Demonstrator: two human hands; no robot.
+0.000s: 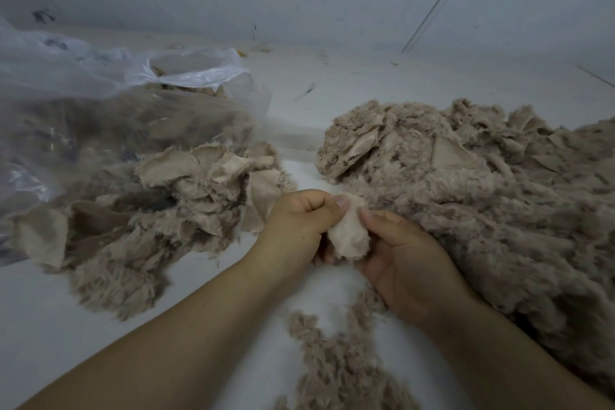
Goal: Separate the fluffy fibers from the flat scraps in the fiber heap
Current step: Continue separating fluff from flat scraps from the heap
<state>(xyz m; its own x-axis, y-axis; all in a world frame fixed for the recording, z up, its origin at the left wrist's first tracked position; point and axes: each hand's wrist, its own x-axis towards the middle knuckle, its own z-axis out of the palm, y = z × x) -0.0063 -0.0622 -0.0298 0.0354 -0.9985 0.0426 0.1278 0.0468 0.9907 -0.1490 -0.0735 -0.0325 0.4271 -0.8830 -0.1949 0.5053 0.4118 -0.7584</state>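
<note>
Head view, looking down on a pale grey-white floor [349,86]. At centre, small pale beige fabric piece [349,236], fuzzy on its showing face, held up between both hands just off the near-left edge of the big beige heap of fluffy fibers mixed with flat scraps [482,196]. Left hand [299,220] curled in a fist, thumb pressed on the piece's upper end, pinching it. Right hand [406,263] cupped under and beside the piece, thumb laid on its right edge, fingers curled behind it, gripping. Left of the heap, across a bare strip of floor, a smaller beige pile of flat cloth scraps with frayed fuzzy edges [173,206]. Further left of the heap and behind that pile, a crumpled clear plastic bag [100,103], mouth open, with more beige material inside. Near side of the heap, between the forearms, a loose trail of beige fluffy tufts [329,359] on the floor.
</note>
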